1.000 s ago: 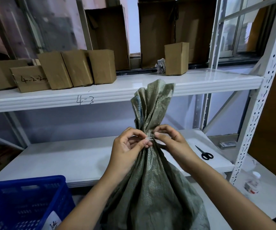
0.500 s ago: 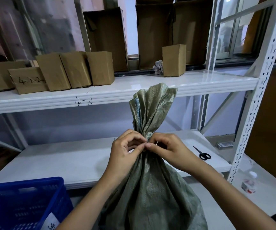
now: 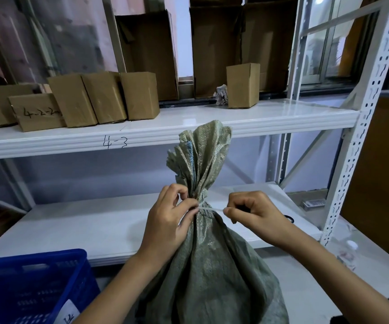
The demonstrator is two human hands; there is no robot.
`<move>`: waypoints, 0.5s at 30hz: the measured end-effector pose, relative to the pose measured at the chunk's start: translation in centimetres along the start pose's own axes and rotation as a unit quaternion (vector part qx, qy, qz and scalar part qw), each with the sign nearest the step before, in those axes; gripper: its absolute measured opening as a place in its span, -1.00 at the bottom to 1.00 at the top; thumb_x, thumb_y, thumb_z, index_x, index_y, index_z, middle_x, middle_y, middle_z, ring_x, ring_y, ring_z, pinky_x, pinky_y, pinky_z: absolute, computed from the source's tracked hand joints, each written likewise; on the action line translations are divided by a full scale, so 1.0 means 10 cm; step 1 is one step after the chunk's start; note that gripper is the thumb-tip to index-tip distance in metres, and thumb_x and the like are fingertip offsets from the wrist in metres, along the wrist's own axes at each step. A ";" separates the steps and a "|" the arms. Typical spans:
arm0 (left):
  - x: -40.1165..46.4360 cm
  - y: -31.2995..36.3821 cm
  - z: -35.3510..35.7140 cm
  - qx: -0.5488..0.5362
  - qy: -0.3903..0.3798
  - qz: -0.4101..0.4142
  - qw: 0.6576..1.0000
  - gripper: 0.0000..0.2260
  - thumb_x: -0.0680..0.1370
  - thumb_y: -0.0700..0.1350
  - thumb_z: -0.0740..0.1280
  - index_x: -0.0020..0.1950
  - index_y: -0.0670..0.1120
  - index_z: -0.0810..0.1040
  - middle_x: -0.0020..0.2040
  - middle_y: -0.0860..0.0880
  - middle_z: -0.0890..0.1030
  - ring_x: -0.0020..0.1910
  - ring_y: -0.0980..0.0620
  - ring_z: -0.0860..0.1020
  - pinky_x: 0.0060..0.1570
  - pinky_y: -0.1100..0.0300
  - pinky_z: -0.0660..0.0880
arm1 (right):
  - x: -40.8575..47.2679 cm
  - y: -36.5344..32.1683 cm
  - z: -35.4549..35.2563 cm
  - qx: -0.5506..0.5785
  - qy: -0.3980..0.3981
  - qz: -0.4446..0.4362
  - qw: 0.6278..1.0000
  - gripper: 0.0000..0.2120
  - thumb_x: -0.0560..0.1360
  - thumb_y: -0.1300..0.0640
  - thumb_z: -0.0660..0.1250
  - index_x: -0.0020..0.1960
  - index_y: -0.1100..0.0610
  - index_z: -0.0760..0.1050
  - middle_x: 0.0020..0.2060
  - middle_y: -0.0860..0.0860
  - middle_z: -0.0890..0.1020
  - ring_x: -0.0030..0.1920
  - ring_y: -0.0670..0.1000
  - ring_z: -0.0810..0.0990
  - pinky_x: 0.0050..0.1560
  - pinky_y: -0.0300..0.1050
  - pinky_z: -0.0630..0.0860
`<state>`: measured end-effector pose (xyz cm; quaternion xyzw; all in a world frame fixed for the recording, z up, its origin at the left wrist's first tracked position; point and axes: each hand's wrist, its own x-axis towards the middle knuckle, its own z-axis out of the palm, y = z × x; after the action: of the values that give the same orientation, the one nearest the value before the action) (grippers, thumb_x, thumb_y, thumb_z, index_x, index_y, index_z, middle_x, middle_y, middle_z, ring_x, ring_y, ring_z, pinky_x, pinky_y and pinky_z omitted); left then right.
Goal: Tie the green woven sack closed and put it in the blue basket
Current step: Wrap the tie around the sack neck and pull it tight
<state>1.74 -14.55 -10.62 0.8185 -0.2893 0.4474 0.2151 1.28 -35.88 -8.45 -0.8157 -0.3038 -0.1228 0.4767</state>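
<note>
Head view, one sack, one basket, two hands:
Green woven sack (image 3: 208, 272): one; stands upright at centre in front of the lower shelf (image 3: 90, 228); mouth gathered into a pleated neck that fans out above a cinch point; body bulges below it; not in the basket
Tie (image 3: 211, 208): one pale thin strip wrapped around the neck, its free end stretched level toward the right
Left hand (image 3: 169, 220): thumb and fingers curled and pinched together on the tie right at the sack's neck, touching the fabric
Right hand (image 3: 258, 213): just beside the neck, apart from the fabric; thumb and forefinger clamped on the tie's free end, other fingers folded in
Blue basket (image 3: 28, 284): one; lower left corner, near the sack but apart from it; a white label on its near wall
Upper shelf (image 3: 270, 118): "4-3" handwritten on its front edge; five closed cardboard boxes (image 3: 139, 94) in a cluster at left, one marked "4-2-2"; one more box (image 3: 242, 85) standing alone at right with a crumpled pale wad (image 3: 221, 94) beside it
Scissors (image 3: 289, 218): one dark handle loop showing behind the right hand on the lower shelf; the rest hidden
Bottle (image 3: 349, 251): one, clear with a white cap, low at right beside the rack post
</note>
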 end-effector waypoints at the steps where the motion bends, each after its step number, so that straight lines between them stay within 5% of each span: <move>1: 0.00 0.00 0.00 0.002 -0.002 0.006 1.000 -0.95 0.47 -0.20 0.40 -0.10 -0.18 0.59 -0.06 -0.01 0.37 -0.12 -0.03 0.43 -0.18 0.20 0.38 | -0.04 0.01 -0.03 -0.001 0.000 0.005 1.000 -0.71 0.44 0.17 0.31 -0.45 0.01 0.43 -0.48 -0.07 0.45 -0.48 -0.15 0.33 -0.38 -0.30 0.26; 6: 0.03 0.01 -0.01 0.014 -0.011 0.026 1.000 -0.94 0.48 -0.23 0.39 -0.07 -0.20 0.59 -0.05 0.00 0.37 -0.12 -0.01 0.42 -0.18 0.26 0.35 | -0.14 0.08 -0.24 0.004 0.001 0.034 0.999 -0.65 0.48 0.30 0.33 -0.45 0.10 0.44 -0.50 -0.06 0.44 -0.50 -0.15 0.29 -0.42 -0.33 0.24; 15: 0.04 -0.03 0.02 0.039 -0.032 0.040 0.998 -0.92 0.49 -0.30 0.37 -0.03 -0.24 0.57 -0.10 -0.14 0.53 -0.15 -0.10 0.49 -0.23 0.07 0.46 | -0.16 0.13 -0.43 -0.024 0.023 0.057 0.998 -0.64 0.46 0.29 0.34 -0.48 0.10 0.42 -0.53 -0.05 0.38 -0.51 -0.11 0.25 -0.45 -0.24 0.21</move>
<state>2.20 -14.58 -10.44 0.8281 -0.3109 0.4399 0.1556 1.23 -40.63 -7.92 -0.8398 -0.2430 -0.1215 0.4701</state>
